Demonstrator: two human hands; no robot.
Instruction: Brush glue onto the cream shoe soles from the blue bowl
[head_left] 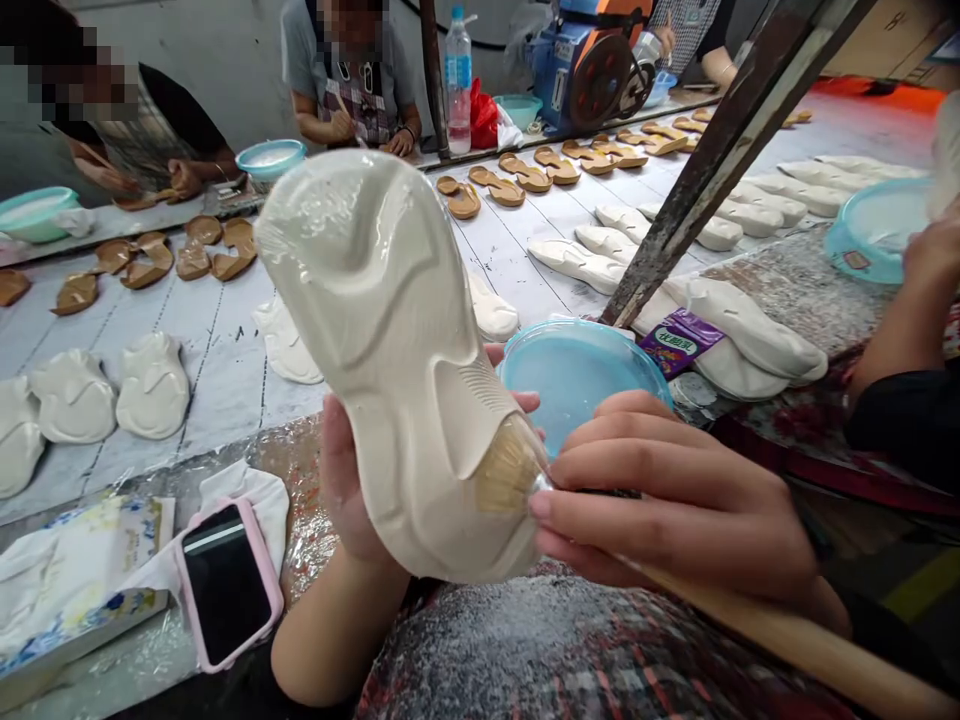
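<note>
My left hand grips a cream moulded shoe sole from below, its glossy wet-looking surface facing up. My right hand holds a brush by its long wooden handle. The pale bristles press on the lower part of the sole. Just beyond my right fingers stands a round blue plastic bowl holding a pale liquid. My left palm and most of the sole's far side are hidden.
A phone in a pink case and a tissue box lie at lower left. Rows of cream soles and tan insoles cover white boards. Several co-workers work nearby, one with a hand at a blue bowl at right.
</note>
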